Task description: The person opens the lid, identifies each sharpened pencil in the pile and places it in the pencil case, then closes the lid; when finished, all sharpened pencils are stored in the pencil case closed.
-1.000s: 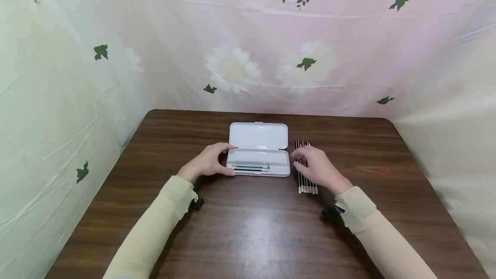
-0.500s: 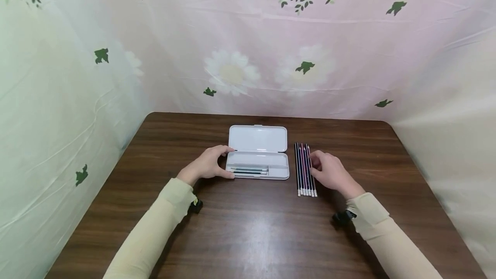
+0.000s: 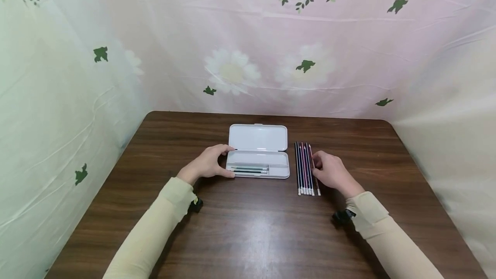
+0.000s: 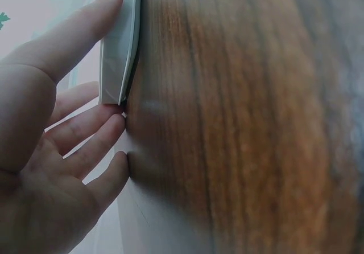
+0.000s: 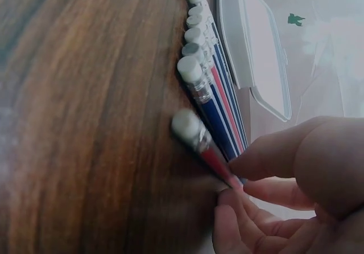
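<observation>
A white pencil case [image 3: 279, 171] lies with its lid [image 3: 258, 137] raised toward the back. Inside its front section are a few pencils [image 3: 249, 170]. My left hand [image 3: 207, 162] holds the case's left end, thumb on the front side and fingers behind, as the left wrist view also shows. To the right of the case, several pencils [image 3: 302, 169] lie side by side, white eraser ends toward me. At that row's right edge, my right hand [image 3: 334, 171] pinches a red pencil [image 5: 211, 158] between thumb and fingers. Its eraser end stands a little apart from the others.
All of this is on a dark wood-grain table [image 3: 240, 227]. A pale curtain [image 3: 248, 33] printed with flowers, leaves and birds hangs behind the table and along both sides. A small black device [image 3: 342, 216] sits at my right wrist.
My right hand has drawn back rightward from over the row to its right edge and now pinches the red pencil, whose eraser end has shifted slightly right. The left hand stays on the case.
</observation>
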The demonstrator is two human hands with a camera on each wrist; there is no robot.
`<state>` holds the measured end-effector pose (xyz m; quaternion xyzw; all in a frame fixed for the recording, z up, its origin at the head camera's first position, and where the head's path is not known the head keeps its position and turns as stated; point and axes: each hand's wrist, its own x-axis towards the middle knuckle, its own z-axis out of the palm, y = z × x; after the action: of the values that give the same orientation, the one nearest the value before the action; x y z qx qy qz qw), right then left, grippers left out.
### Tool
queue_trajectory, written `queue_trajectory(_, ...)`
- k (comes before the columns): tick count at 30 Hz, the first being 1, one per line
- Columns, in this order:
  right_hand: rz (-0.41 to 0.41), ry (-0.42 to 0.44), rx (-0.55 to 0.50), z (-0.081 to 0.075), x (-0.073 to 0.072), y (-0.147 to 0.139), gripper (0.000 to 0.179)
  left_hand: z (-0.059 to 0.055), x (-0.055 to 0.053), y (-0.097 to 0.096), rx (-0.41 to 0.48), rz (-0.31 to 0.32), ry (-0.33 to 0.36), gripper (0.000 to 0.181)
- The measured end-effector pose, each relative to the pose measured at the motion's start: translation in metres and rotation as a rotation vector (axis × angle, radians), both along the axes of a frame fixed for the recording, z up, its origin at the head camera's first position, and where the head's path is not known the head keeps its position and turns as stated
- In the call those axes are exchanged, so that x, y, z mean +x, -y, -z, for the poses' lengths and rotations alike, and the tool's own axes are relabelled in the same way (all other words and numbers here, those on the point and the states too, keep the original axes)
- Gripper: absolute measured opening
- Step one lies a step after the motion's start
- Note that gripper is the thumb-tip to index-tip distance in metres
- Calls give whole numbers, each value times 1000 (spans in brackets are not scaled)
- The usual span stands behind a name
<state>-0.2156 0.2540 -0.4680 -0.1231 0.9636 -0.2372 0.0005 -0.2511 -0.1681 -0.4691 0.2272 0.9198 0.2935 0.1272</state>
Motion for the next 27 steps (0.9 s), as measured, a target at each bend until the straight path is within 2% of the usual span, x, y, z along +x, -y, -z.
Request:
queue_trajectory(6, 44, 54, 34, -8, 1, 0, 36, -2, -1, -2, 17, 4, -2, 90)
queue_trajectory(9, 51, 53, 50, -11, 1, 0, 39, -2, -2, -3, 26, 4, -10, 89)
queue_trajectory(14, 51, 49, 68, -12, 2, 0, 42, -3, -2, -3, 17, -4, -7, 90)
queue_trajectory(20, 75, 107, 69, -13, 4, 1, 44, -1, -2, -2, 11, 15, -27, 89)
queue_trajectory(27, 98, 117, 66, -12, 3, -1, 38, 0, -1, 0, 3, 13, -25, 88)
